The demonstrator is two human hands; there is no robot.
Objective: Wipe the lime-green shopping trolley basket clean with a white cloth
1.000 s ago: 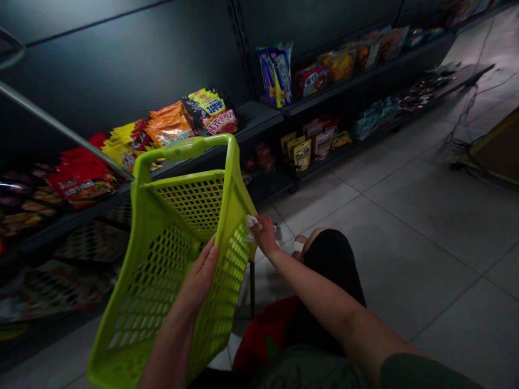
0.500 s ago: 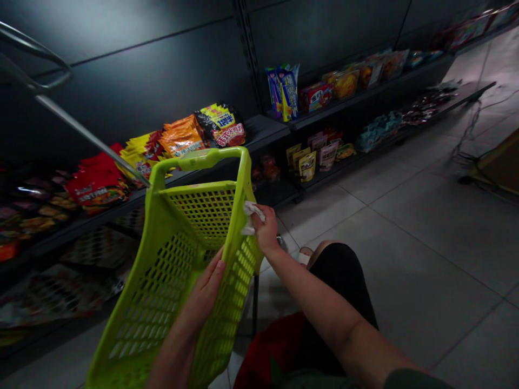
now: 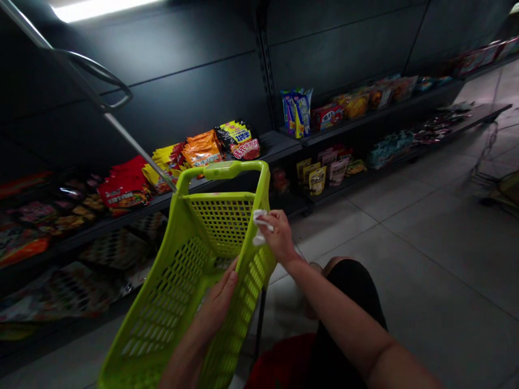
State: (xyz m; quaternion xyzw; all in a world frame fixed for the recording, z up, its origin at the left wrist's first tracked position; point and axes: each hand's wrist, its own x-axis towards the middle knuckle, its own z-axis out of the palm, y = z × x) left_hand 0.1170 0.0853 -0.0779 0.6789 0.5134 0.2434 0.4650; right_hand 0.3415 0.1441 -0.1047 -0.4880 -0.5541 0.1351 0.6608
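A lime-green plastic shopping basket (image 3: 221, 197) with pierced sides stands tilted before me, its handle at the far end. My left hand (image 3: 221, 294) reaches inside and grips the right side wall near the rim, fingers partly hidden by the plastic. Pinched in my right hand (image 3: 279, 235) is a crumpled white cloth (image 3: 259, 219), against the outside of the same wall near the far corner. A metal pole (image 3: 138, 148) with a bent loop rises behind the basket's left corner.
Dark shelves carry red snack packets (image 3: 125, 186), orange packets (image 3: 203, 148), blue-and-yellow bags (image 3: 298, 113) and yellow pouches (image 3: 316, 178). My knee (image 3: 352, 286) is to the right, over the tiled floor (image 3: 425, 254). A lit tube (image 3: 105, 8) shines at the top left.
The view has tilted up and shifted left, so basket and shelves appear lower and further right. My left hand keeps its grip; my right hand still holds the cloth at the rim.
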